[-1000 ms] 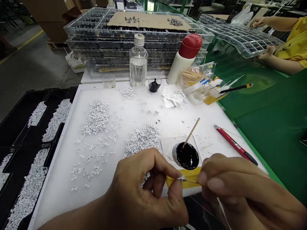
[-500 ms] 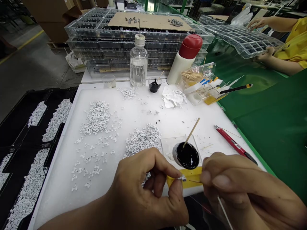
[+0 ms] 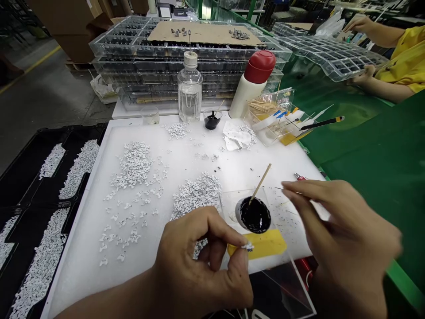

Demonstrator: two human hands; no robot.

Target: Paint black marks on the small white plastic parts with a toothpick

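My left hand [image 3: 206, 261] pinches a tiny white part with dark marks [image 3: 247, 247] between thumb and forefinger, over a yellow strip [image 3: 268, 243]. Smeared a little by motion, my right hand [image 3: 338, 239] is raised on the right with thumb and forefinger together. A thin pointed stick, likely a toothpick [image 3: 279, 188], pokes out from its fingertips. Between the hands stands a small cup of glossy black paint [image 3: 255, 215], with a wooden stick [image 3: 260, 182] leaning in it. Close to my left hand lies a heap of small white parts [image 3: 195, 192].
More white parts [image 3: 134, 164] lie on the white board. Behind are a clear bottle [image 3: 190, 91], a second black cup [image 3: 211, 119], a red-capped flask [image 3: 252, 84], a toothpick box [image 3: 265, 108] and stacked trays [image 3: 139, 66]. A co-worker's arm [image 3: 388, 35] is at upper right.
My right hand has moved up and away from the white part, carrying the thin stick, and now covers most of the red pen-like tool. My left hand keeps its pinch.
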